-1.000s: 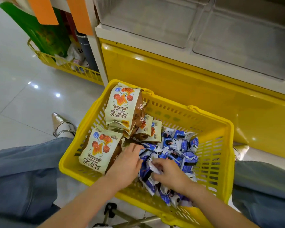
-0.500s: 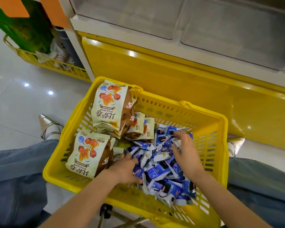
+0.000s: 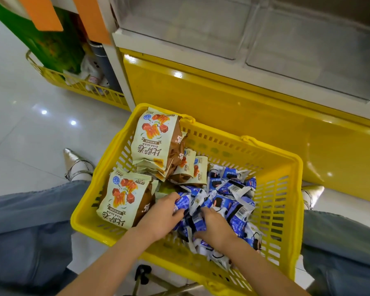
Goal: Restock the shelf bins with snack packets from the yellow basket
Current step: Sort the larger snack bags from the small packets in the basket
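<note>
Half a second back the right hand [image 3: 214,228] was stretched to the far side of the pile with its fingers spread; now it has drawn in close beside the left hand [image 3: 161,217], almost touching it, and both sit sunk in the near part of the blue packets [image 3: 230,189] inside the yellow basket [image 3: 286,201]. Each hand has its fingers curled round a bunch of those small packets, the left from its own side and the right from the other. That looks like a scoop being gathered, so the lift toward the clear shelf bins [image 3: 303,41], well above and beyond the hands, is probably the next step; those bins appear to hold nothing yet. Just left of the left hand lies a beige bag [image 3: 124,197], and a second one [image 3: 153,139] leans beyond it; both read "BISAJUAN", upside down from here, over larger Chinese characters. The blue packets show barcodes and a dark sandwich biscuit, but their brand is too small to read.
</note>
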The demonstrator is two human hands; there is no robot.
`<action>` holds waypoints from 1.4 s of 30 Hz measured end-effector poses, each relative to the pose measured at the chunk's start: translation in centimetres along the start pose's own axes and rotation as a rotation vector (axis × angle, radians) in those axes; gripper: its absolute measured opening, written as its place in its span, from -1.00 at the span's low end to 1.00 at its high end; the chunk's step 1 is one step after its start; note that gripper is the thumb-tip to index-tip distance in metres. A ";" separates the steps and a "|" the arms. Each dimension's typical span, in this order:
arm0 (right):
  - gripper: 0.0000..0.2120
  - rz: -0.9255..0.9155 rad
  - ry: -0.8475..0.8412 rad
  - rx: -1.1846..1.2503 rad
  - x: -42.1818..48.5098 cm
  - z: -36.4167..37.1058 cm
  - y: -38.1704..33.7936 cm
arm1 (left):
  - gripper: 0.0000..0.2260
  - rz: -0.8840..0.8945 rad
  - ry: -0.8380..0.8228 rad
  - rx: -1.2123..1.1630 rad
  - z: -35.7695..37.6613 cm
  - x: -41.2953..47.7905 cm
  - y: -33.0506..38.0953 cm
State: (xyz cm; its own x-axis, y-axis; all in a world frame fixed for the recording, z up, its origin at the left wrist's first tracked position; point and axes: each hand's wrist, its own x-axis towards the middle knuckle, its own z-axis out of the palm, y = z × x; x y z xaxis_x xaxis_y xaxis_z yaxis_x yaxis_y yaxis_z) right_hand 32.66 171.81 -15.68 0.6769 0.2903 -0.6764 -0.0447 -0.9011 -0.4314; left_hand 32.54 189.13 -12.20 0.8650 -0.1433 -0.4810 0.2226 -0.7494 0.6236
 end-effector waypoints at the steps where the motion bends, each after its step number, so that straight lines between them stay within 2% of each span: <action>1: -0.44 0.026 -0.007 0.031 0.1 -0.3 0.0 | -0.83 -0.013 0.011 -0.035 0.0 -0.1 0.1; 4: -0.61 0.086 -0.071 0.058 0.0 -1.2 0.0 | -0.89 -0.025 0.032 -0.182 -0.2 -0.4 0.6; 8: -0.52 0.070 -0.075 0.031 -0.6 -0.8 -0.2 | -0.91 -0.036 0.072 -0.374 -0.5 -1.2 1.4; 12: -0.61 0.065 -0.036 0.258 -1.2 -0.3 -1.2 | -0.89 -0.019 0.129 -0.508 -1.2 -2.3 1.9; 14: -0.60 0.077 -0.032 0.275 -1.4 -0.7 -1.2 | -0.89 -0.031 0.138 -0.577 -1.6 -2.8 2.1; 17: -0.51 0.064 -0.047 0.184 -1.5 -3.1 -0.8 | -0.90 -0.051 0.044 -0.690 -2.1 -3.4 2.0; 19: -0.53 0.080 -0.027 0.175 -1.6 -5.8 0.0 | -0.80 -0.052 -0.061 -0.809 -2.3 -3.9 2.3; 23: -0.59 0.175 0.130 0.221 -2.2 -9.8 1.9 | -0.73 -0.023 -0.010 -0.859 -2.8 -4.2 3.0; 27: -0.53 0.214 0.313 0.049 -2.8 -10.3 2.8 | -0.73 0.043 0.142 -0.773 -4.0 -4.0 3.2; 29: -0.53 0.174 0.374 0.160 -2.7 -9.9 2.1 | -0.74 0.066 0.194 -0.738 -4.8 -4.0 3.1; 32: -0.54 0.104 0.338 0.299 -1.6 -8.3 0.5 | -0.76 0.084 0.226 -0.744 -5.7 -4.1 2.9; 36: -0.42 0.033 0.210 0.272 0.9 -5.3 -1.3 | -0.77 0.108 0.221 -0.744 -6.7 -4.4 2.6; 39: -0.13 0.009 0.076 0.258 2.5 -3.5 -2.5 | -0.77 0.086 0.229 -0.767 -7.3 -4.4 2.1; 42: 0.02 -0.011 0.043 0.059 3.7 -2.2 -3.0 | -0.78 0.046 0.240 -0.777 -7.5 -4.2 1.5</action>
State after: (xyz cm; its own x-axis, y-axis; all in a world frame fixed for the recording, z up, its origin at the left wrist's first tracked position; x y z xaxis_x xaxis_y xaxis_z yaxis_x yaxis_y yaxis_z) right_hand 36.88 174.90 -15.58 0.7088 0.2849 -0.6453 -0.0792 -0.8769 -0.4741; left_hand 32.65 193.46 -4.57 0.9342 0.0453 -0.3538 0.3563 -0.0712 0.9316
